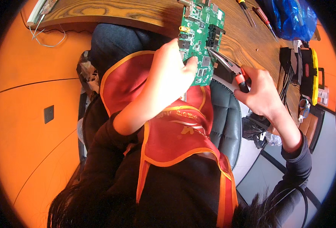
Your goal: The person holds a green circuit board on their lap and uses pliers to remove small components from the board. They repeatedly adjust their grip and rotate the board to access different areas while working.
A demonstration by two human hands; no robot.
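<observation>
Table: the wooden table (247, 43) crossed the top of the frame; at upper right lay a yellow-handled screwdriver (243, 5) and a red-handled screwdriver (262, 15), beside a blue plastic bag (289, 19).
Right edge: black cables (286, 81) hung near a yellow-and-black case (314, 76).
Left edge: an orange wall (31, 72) carried a dark socket plate (49, 114).
Lap: a red apron (179, 133) with orange trim filled the middle, a dark padded chair (226, 117) beside it.
Circuit board: the green circuit board (199, 38) was held up at top centre, in front of part of the table.
Left grip: the left hand (169, 74) was clamped on the board's left edge, thumb against its face.
Right grip: the right hand (261, 91) was closed round the red-and-black handles of the pliers (228, 64), whose tips met the board's outline below a black slot (214, 35).
Hard to see: the left fingers were mostly hidden, glare bleached that hand, the board's top was cut off, and tip contact could not be told.
</observation>
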